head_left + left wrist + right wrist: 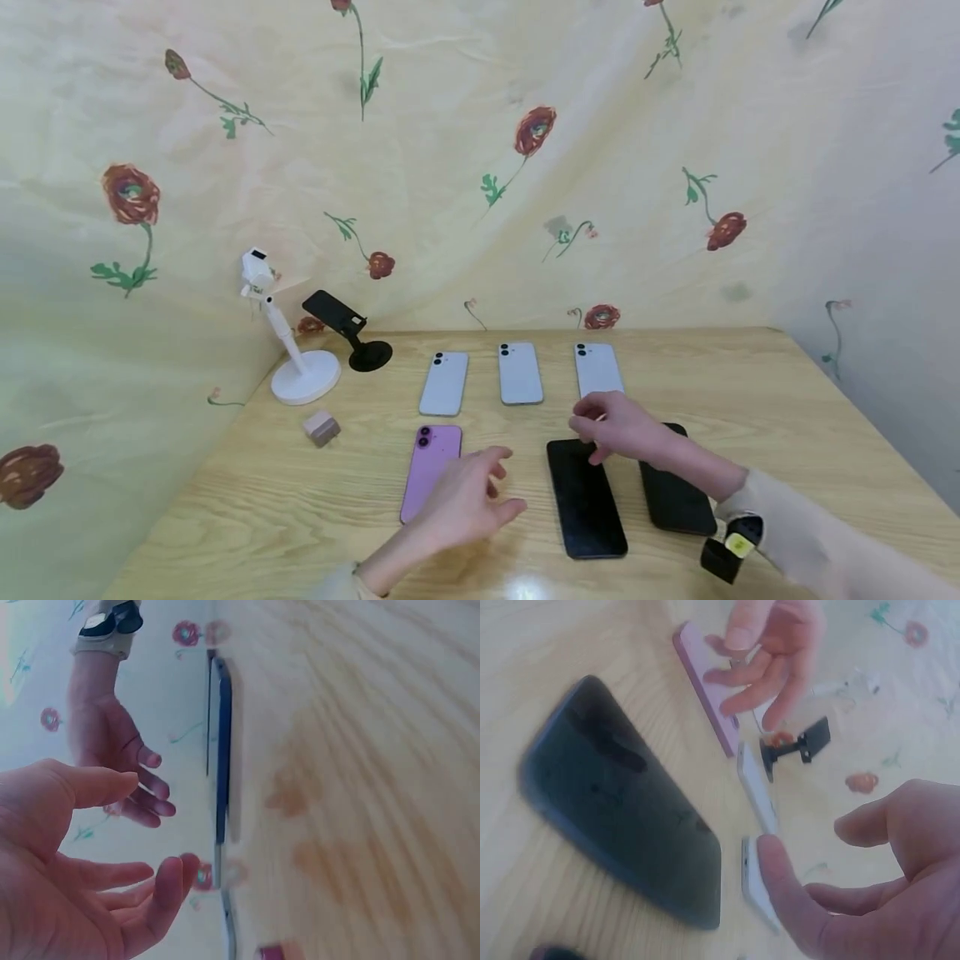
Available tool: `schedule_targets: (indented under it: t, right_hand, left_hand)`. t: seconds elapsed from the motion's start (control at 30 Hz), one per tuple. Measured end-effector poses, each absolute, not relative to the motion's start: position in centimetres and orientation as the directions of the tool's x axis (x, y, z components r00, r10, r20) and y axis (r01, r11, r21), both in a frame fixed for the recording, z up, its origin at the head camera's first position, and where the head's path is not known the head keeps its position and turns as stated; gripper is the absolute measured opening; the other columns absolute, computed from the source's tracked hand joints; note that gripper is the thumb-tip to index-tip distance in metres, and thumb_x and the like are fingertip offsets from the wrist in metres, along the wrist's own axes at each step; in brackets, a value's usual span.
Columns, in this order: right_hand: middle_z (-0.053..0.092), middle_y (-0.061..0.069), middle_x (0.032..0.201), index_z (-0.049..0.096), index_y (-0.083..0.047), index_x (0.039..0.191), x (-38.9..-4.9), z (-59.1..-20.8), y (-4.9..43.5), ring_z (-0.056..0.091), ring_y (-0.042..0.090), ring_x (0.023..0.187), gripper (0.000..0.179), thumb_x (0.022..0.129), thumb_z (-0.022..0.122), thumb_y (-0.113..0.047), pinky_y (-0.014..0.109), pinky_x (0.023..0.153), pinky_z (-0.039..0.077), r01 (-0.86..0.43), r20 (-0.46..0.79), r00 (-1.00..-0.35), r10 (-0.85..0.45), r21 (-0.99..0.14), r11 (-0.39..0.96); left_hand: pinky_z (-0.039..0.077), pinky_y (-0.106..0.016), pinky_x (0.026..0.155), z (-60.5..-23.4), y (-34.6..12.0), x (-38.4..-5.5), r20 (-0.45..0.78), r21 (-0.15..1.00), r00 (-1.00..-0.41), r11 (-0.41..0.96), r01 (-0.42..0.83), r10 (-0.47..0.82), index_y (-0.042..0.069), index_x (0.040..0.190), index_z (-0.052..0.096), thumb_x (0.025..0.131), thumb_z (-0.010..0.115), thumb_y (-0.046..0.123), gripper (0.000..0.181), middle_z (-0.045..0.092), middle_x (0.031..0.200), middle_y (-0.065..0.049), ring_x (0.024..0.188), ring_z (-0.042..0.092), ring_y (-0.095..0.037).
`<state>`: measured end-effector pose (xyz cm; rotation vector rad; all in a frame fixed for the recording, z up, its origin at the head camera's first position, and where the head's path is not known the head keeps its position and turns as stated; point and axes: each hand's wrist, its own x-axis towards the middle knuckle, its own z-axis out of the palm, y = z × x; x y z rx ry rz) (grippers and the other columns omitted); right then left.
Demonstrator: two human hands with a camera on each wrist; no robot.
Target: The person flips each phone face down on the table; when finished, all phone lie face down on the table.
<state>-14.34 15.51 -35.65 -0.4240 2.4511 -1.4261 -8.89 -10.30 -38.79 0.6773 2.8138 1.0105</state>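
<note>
From my end, the flowered cloth [427, 175] fills the upper frame, with the wooden table [255, 508] below it. The white stand [305, 379] rises at centre left. My right hand [618, 425] hangs right of centre, thumb and bent fingers parted, holding nothing; my left hand [471, 498], at lower centre, is likewise unladen, thumb well away from its loosely bent fingers. The black phone [587, 508] lies flat at lower right of centre; in the head view my right fingertips overlap its top end, but the right wrist view shows a gap between hand and phone. The dark phone [675, 496] lies beside it, partly behind my right forearm. My left hand partly covers the purple phone [429, 475]; I can't tell whether they touch. The black stand [371, 356] is next to the white one. Three white phones [520, 373] line the middle of the frame, one just beyond my right hand. The small plug adapter [322, 427] sits at left.
</note>
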Motion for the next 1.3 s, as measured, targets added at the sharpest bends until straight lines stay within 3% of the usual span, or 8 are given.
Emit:
schedule_targets:
  t: [0.27,0.5,0.87,0.97,1.07,1.17,1.3]
  right_hand:
    - [0.055,0.025,0.120,0.042,0.021,0.134,-13.8,-36.1,17.9,0.063,0.032,0.097,0.048,0.101,0.056,-0.011,0.042,0.073,0.058,0.020,-0.211,-0.921,-0.327,-0.864,0.503]
    - [0.050,0.032,0.126,0.035,0.022,0.136,-13.8,-36.6,18.3,0.056,0.039,0.109,0.047,0.104,0.049,-0.009,0.045,0.078,0.057,0.131,-0.309,-0.895,-0.322,-0.872,0.471]
    - [0.045,0.036,0.131,0.032,0.021,0.138,-14.0,-37.5,17.9,0.052,0.044,0.116,0.050,0.104,0.048,-0.011,0.047,0.077,0.057,0.214,-0.363,-0.886,-0.290,-0.873,0.439]
    - [0.049,0.033,0.124,0.032,0.021,0.139,-14.1,-37.7,17.6,0.052,0.041,0.113,0.051,0.103,0.048,-0.011,0.048,0.075,0.057,0.214,-0.360,-0.889,-0.283,-0.873,0.437]
    - [0.053,0.023,0.102,0.031,0.021,0.139,-14.1,-38.0,17.3,0.051,0.039,0.108,0.052,0.101,0.048,-0.010,0.048,0.074,0.057,0.202,-0.353,-0.890,-0.287,-0.873,0.445]
    - [0.049,0.014,0.085,0.032,0.021,0.139,-14.2,-38.3,17.0,0.050,0.038,0.105,0.053,0.098,0.048,-0.010,0.049,0.073,0.057,0.200,-0.354,-0.889,-0.290,-0.871,0.449]
    - [0.048,0.015,0.090,0.036,0.019,0.137,-14.4,-38.5,16.9,0.049,0.036,0.102,0.050,0.098,0.049,-0.009,0.049,0.072,0.057,0.205,-0.363,-0.887,-0.285,-0.863,0.462]
  left_hand:
    - [0.050,-0.044,0.091,-40.2,-7.5,-8.9,0.020,0.549,-0.878,0.729,0.409,0.478,0.008,0.150,0.044,0.080,0.083,0.042,0.087,0.055,0.133,-0.010,0.118,0.054,-0.027]
    - [0.049,-0.047,0.093,-41.2,-6.5,-9.1,-0.004,0.558,-0.841,0.699,0.448,0.542,0.014,0.157,0.033,0.075,0.088,0.040,0.102,0.046,0.141,-0.011,0.127,0.046,-0.036]
    - [0.046,-0.038,0.096,-41.8,-5.0,-9.2,-0.022,0.405,-0.790,0.728,0.553,0.613,0.018,0.157,0.034,0.074,0.087,0.049,0.102,0.038,0.150,-0.014,0.129,0.040,-0.031]
    - [0.044,-0.039,0.099,-41.9,-4.7,-9.3,-0.023,0.379,-0.788,0.735,0.562,0.615,0.018,0.156,0.036,0.074,0.085,0.053,0.102,0.039,0.149,-0.016,0.131,0.038,-0.032]
    - [0.043,-0.039,0.100,-42.0,-4.4,-9.4,-0.028,0.369,-0.786,0.737,0.565,0.617,0.016,0.156,0.037,0.073,0.085,0.056,0.104,0.038,0.148,-0.018,0.131,0.036,-0.031]
    - [0.043,-0.037,0.100,-42.0,-4.4,-9.5,-0.039,0.368,-0.785,0.739,0.564,0.618,0.014,0.155,0.039,0.072,0.084,0.058,0.104,0.037,0.149,-0.017,0.132,0.034,-0.030]
    - [0.042,-0.036,0.100,-42.0,-4.3,-9.7,-0.039,0.363,-0.771,0.728,0.581,0.635,0.012,0.153,0.042,0.073,0.082,0.059,0.101,0.036,0.149,-0.017,0.131,0.033,-0.030]
